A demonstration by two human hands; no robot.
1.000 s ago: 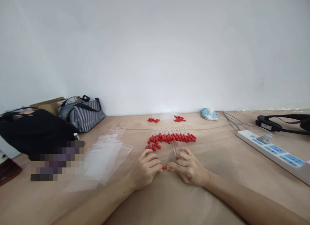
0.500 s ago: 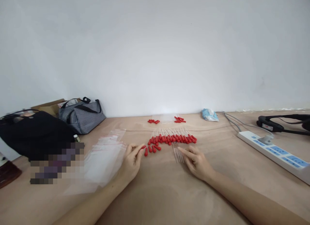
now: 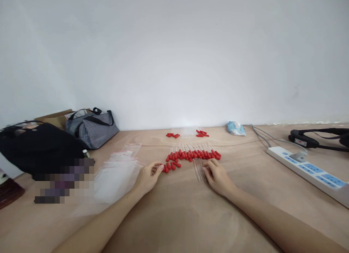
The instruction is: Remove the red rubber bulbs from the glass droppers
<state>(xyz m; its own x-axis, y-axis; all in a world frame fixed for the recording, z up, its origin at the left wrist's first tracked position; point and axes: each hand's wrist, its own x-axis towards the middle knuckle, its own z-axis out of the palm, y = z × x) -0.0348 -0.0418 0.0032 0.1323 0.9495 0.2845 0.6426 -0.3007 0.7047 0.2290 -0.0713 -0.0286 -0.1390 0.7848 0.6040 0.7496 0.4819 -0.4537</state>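
Observation:
My left hand (image 3: pixel 148 177) lies on the table with its fingers curled, their tips pinching at a small pile of loose red rubber caps (image 3: pixel 171 166). My right hand (image 3: pixel 216 175) rests to the right, fingers bent together on a bundle of clear thin tubes (image 3: pixel 198 170). Just beyond both hands lies a row of several clear droppers with red caps (image 3: pixel 194 154). A smaller group of tubes and red caps (image 3: pixel 188 134) lies further back near the wall.
Clear zip bags (image 3: pixel 117 175) lie left of my left hand. A black bag (image 3: pixel 38 147) and a striped bag (image 3: pixel 91 127) stand at the left. A white power strip (image 3: pixel 311 172), a black device (image 3: pixel 313 138) and a blue packet (image 3: pixel 236 128) are at the right.
The hands held a red-capped piece together near me, then parted. My left hand went out to the loose caps; my right hand moved onto the clear tubes and curled its fingers.

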